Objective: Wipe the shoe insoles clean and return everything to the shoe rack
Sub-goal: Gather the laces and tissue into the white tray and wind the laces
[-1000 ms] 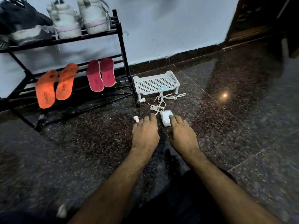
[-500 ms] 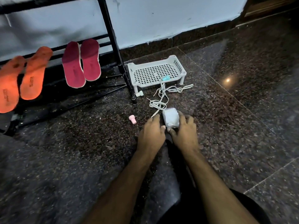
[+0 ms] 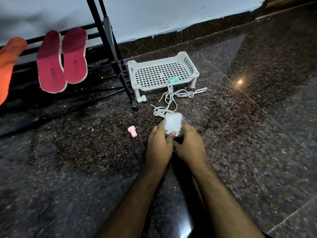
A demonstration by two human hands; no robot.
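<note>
A small white folded cloth or wipe pack [image 3: 172,124] sits between both hands just above the dark granite floor. My left hand [image 3: 159,146] grips its left side, thumb on its lower edge. My right hand [image 3: 189,143] grips its right side. Two magenta insoles [image 3: 62,59] lean on the lower bars of the black shoe rack [image 3: 111,47] at the upper left. An orange insole [image 3: 8,62] leans at the far left edge, partly cut off.
A white perforated plastic tray [image 3: 187,63] stands on short legs right of the rack, with a teal cap [image 3: 173,80] on it. White shoelaces [image 3: 173,98] trail from the tray toward my hands. A pink cap [image 3: 132,131] lies on the floor left of my hands.
My hands have closed on the white pack and raised it slightly off the floor. The view has dropped and moved closer, so the rack's top shelf and shoes are out of sight.
</note>
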